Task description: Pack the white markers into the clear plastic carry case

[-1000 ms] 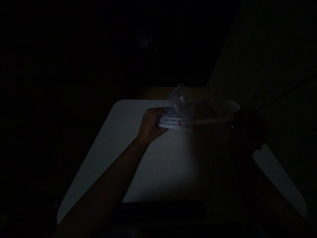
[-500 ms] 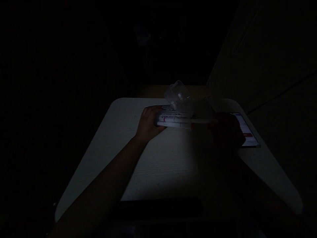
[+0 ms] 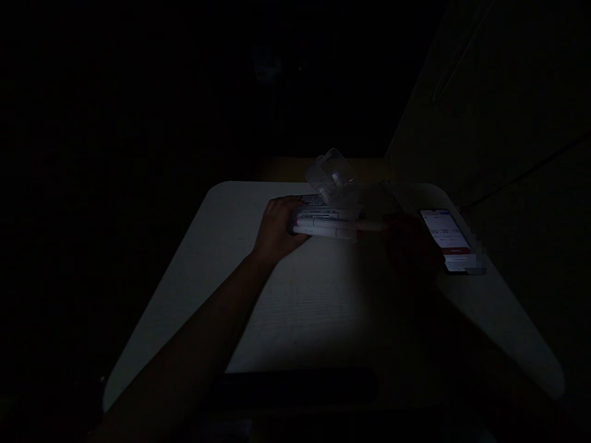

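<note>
"It's dim in here. What do you make out, starting from the left?"

"A left forearm coming up from the lower left of the frame, and at its end, just left of centre, the left hand (image 3: 276,232), wrapped around the near end of a clear case (image 3: 348,234). That grip is closed."

"And the case?"

"Middle of the frame, on the pale table (image 3: 295,295), with white pens (image 3: 321,229) lying sideways in it. Above its right part a clear plastic lid (image 3: 332,172) stands tilted."

"Further right?"

"One white pen (image 3: 373,226) reaches out of the case's right end to the right hand (image 3: 413,246) — right of centre, deep in shadow. The fingers seem to meet the pen, but I can't tell how tightly they close."

"Something's glowing past it."

"A phone (image 3: 446,237), screen lit, lying on the table at the right of the frame — just beside that hand."
</note>
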### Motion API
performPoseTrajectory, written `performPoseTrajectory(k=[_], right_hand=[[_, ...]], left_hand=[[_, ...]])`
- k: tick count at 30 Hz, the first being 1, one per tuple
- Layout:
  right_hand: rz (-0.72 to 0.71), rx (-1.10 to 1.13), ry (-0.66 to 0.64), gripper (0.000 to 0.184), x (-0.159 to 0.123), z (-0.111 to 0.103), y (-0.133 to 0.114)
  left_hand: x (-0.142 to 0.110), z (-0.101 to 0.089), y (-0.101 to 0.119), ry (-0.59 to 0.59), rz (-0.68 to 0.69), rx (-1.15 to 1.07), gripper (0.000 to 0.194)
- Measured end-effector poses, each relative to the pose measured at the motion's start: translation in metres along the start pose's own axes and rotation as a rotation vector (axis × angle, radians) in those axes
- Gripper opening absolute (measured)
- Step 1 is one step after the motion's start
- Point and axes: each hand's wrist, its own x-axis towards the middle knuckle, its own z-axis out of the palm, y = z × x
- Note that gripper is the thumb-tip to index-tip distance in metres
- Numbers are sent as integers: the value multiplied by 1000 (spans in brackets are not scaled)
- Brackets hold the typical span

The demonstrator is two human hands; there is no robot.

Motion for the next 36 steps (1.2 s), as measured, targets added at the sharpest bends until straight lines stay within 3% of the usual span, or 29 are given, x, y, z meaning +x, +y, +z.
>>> performPoseTrajectory(k=[7,11,17,27,36], right_hand=[[-32,-68,-92,26,1,3,1],[-74,-66,-77,24,2,6,2],[-81,-65,-89,27,-1,10,2],[-81,32,-221,31,-3,8,1],[-80,42,-254,33,-4,8,5]], left_hand=[[0,0,0,27,36,-19,56],[-1,0,-1,-6,2,-3,55],[0,0,-1,23,57,-3,58],[0,-1,1,-33,-33,16,58],[0,-1,0,-24,-17,-2,59]])
